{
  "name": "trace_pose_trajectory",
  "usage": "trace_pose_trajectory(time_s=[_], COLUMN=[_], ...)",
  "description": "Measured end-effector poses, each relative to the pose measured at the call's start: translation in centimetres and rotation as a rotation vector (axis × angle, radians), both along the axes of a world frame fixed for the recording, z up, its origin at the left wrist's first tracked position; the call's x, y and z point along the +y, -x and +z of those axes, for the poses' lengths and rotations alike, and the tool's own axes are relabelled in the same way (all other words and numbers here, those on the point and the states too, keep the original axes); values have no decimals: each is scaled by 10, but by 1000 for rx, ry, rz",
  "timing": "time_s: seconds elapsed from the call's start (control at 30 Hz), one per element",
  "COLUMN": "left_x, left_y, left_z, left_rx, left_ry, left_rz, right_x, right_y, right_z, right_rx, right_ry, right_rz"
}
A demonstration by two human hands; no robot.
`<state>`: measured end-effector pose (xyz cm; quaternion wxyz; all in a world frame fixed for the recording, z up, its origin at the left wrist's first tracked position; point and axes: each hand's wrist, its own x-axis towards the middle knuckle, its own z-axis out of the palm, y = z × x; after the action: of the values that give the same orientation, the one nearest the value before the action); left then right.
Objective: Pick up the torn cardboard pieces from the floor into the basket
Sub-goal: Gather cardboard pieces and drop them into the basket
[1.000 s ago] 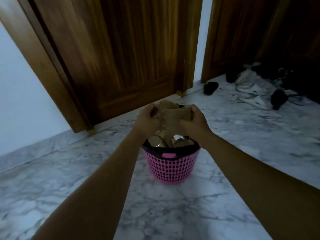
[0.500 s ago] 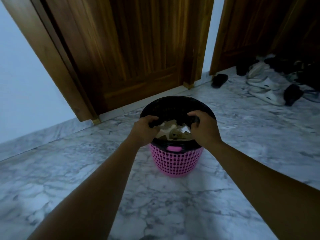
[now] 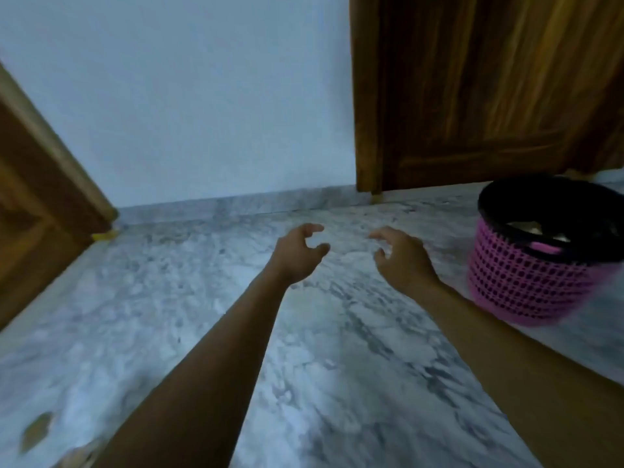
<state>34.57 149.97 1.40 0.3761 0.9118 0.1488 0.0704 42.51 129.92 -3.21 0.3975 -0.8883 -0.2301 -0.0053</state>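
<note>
Grey marble floor (image 3: 337, 383) lies under both outstretched arms. Left of the basket (image 3: 520, 285), the left hand (image 3: 297, 253) and right hand (image 3: 403, 256) hover apart, fingers loosely curled, holding nothing. Cardboard pieces (image 3: 526, 227) lie inside the basket; one scrap (image 3: 35, 432) lies on the floor far to its left.

The torn brown cardboard pieces (image 3: 530, 228), held a second ago above the round pink plastic basket (image 3: 526, 288), have been dropped inside it. The left hand (image 3: 297, 253) and right hand (image 3: 403, 256) have been withdrawn from its rim and are held empty, fingers loosely curled, over the grey-veined marble floor (image 3: 337, 366). The view has been swung leftward: the basket is now at the right edge, and a brown cardboard scrap (image 3: 35, 430) has been brought into view at lower left.
</note>
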Motion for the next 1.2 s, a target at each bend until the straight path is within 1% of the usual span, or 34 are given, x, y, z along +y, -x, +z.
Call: trace_pose_trajectory(time_s=[0.1, 0.17, 0.27, 0.4, 0.6, 0.7, 0.73, 0.8, 0.87, 0.9, 1.0, 1.07, 1.13, 1.2], left_x=[72, 128, 174, 220, 268, 279, 280, 279, 275, 270, 254, 244, 236, 225], left_y=[101, 189, 279, 404, 536, 581, 594, 615, 631, 636, 648, 656, 662, 665], left_z=[-4, -18, -39, -68, -108, -130, -139, -160, -186, -201, -244, -270, -294, -316], left_rx=[16, 27, 65, 150, 228, 306, 340, 414, 498, 533, 604, 650, 674, 717], left_ry=[115, 166, 172, 266, 316, 308, 313, 319, 358, 378, 412, 406, 382, 365], left_rz=[159, 289, 398, 554, 685, 736, 754, 777, 788, 793, 808, 840, 952, 1144], right_x=[77, 141, 198, 273, 351, 374, 382, 394, 402, 405, 411, 416, 423, 430], right_y=[73, 137, 201, 298, 407, 441, 450, 463, 474, 479, 489, 499, 508, 519], right_z=[-8, -21, -38, -66, -100, -117, -125, -142, -162, -175, -220, -242, -258, -271], right_rx=[16, 16, 78, 121, 132, 143, 157, 267, 382, 398, 381, 370, 319, 265], right_ry=[13, 51, 112, 242, 404, 600, 674, 792, 851, 874, 928, 922, 907, 904], right_rz=[184, 351, 460, 671, 871, 952, 968, 941, 886, 871, 849, 814, 756, 716])
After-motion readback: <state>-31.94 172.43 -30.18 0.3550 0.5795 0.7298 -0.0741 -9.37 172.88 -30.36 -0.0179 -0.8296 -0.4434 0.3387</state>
